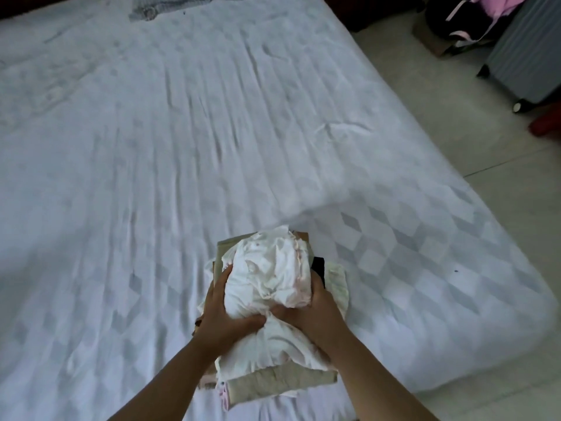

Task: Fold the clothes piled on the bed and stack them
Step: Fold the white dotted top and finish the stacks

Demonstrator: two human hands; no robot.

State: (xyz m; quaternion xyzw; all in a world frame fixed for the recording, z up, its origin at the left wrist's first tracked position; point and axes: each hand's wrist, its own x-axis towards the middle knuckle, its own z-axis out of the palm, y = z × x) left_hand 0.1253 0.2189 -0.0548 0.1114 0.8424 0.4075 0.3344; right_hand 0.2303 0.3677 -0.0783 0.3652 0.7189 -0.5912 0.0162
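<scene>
A stack of folded clothes sits on the bed near its front edge, with beige, pale green and black layers showing. On top lies a bunched white garment. My left hand grips the white garment's left side, thumb pressed into the cloth. My right hand grips its right side, fingers curled round the fabric. Both hands meet near the garment's middle.
The bed carries a wrinkled white sheet. A grey garment lies at the far top edge. Tiled floor runs along the right, with a grey suitcase and dark bags at the upper right.
</scene>
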